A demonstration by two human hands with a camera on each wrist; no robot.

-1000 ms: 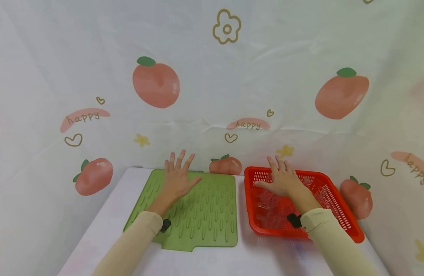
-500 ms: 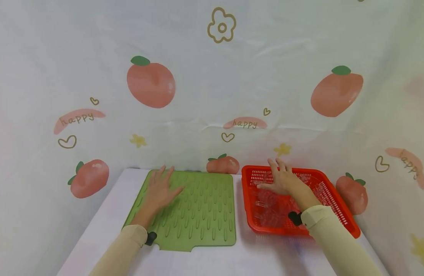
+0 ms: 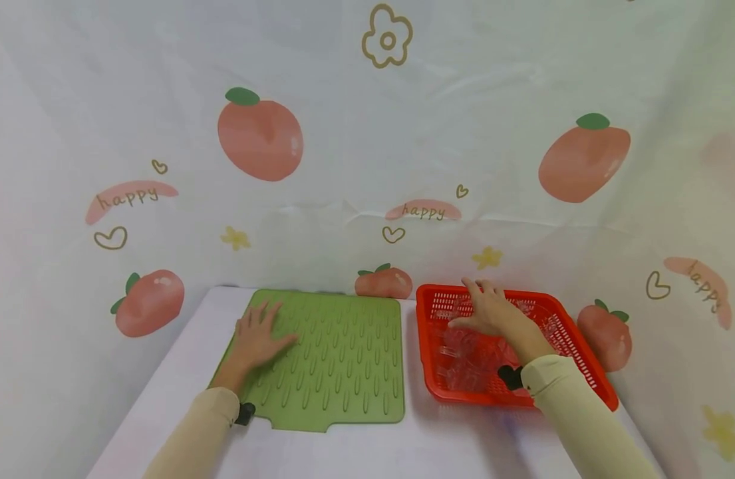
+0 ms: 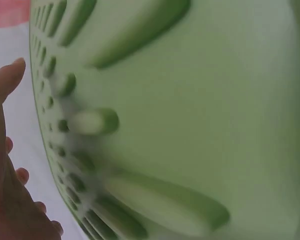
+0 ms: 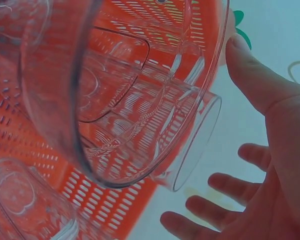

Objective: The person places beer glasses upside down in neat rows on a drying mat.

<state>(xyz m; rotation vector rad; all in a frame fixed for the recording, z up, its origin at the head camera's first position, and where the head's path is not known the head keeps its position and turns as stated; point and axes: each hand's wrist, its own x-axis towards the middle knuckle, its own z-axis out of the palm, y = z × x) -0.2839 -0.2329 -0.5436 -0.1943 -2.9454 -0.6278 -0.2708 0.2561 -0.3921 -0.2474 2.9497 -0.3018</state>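
Note:
My left hand (image 3: 256,342) hovers over the left part of a green ridged mat (image 3: 343,379), fingers spread and nothing in them. The left wrist view shows its thumb and fingertips at the left edge, beyond the mat's ridges. Over the back left of a red plastic basket (image 3: 423,352) hangs my right hand (image 3: 493,313), fingers apart and holding nothing. Several clear cups lie in the basket; the right wrist view shows a large clear cup (image 5: 140,172) close up, with the hand (image 5: 285,165) beside it. My right forearm hides part of the basket's contents.
A white table (image 3: 163,399) bears the mat on the left and the basket on the right, with a narrow gap between them. A white printed cloth (image 3: 319,253) with peaches and flowers rises behind and at both sides. Dark wrist cameras (image 3: 245,414) sit at the sleeves.
My left hand has moved left and lower across the mat toward its left edge. The right hand has stayed nearly in place over the basket, and the head view has shifted slightly.

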